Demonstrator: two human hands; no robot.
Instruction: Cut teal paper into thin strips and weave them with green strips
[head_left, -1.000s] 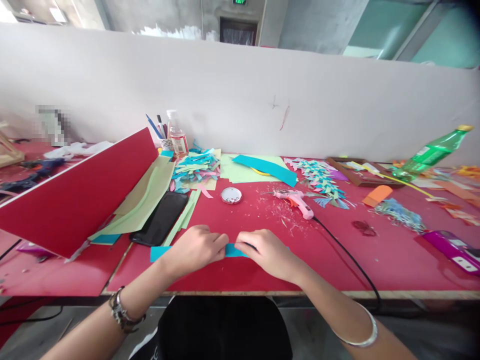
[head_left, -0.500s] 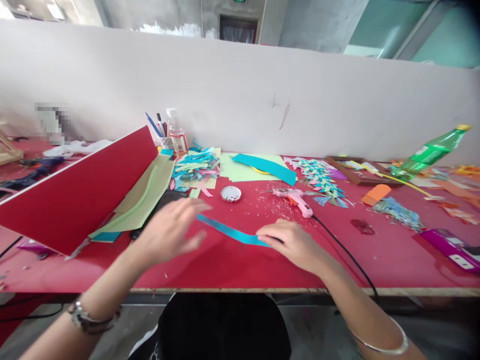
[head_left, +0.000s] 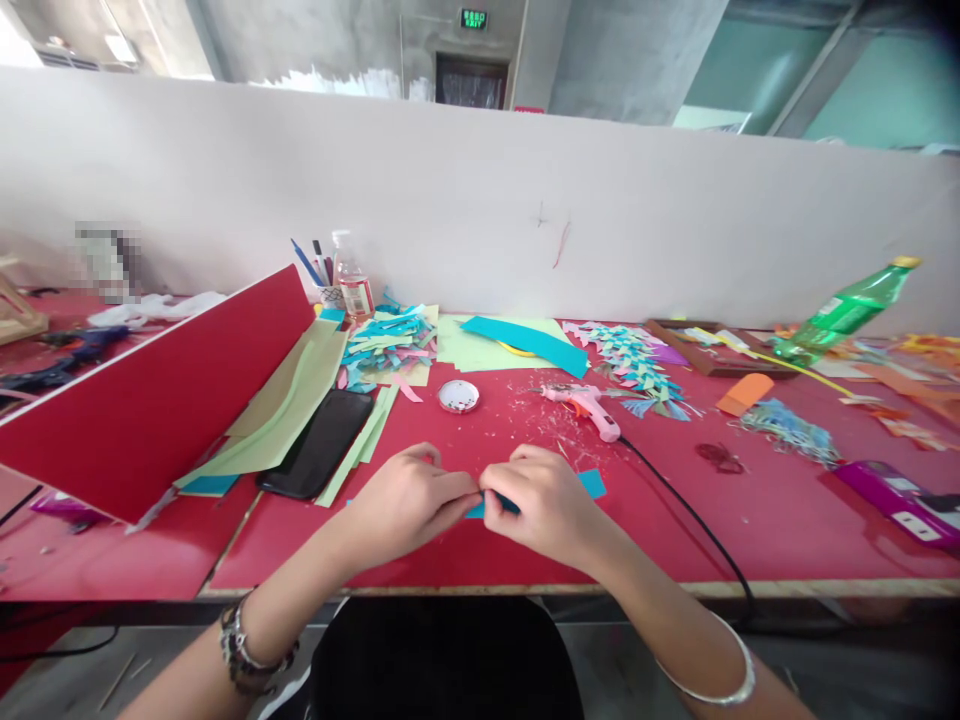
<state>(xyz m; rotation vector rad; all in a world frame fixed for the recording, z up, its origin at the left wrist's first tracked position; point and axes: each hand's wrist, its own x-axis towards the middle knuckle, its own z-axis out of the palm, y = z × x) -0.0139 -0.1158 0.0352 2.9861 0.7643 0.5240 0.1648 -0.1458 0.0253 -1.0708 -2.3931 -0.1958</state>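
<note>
Close together above the table's front part, my left hand and my right hand both pinch a blue paper strip. The strip's right end sticks out past my right hand, and a short piece shows between the two hands. Fingers cover the rest of it. A small dark patch shows under my right fingers; whether it is a shadow or an object I cannot tell. Beyond my hands lie a white round lid with dark specks and a pink hot glue gun.
A black phone and pale green strips lie left, beside a leaning red board. Cut paper pieces are heaped behind. The glue gun's cord runs to the front edge. A green bottle tilts at the right.
My left hand, open and moving at the left before, has come right and closed on the strip beside my right hand. The phone and pale green strips are now uncovered.
</note>
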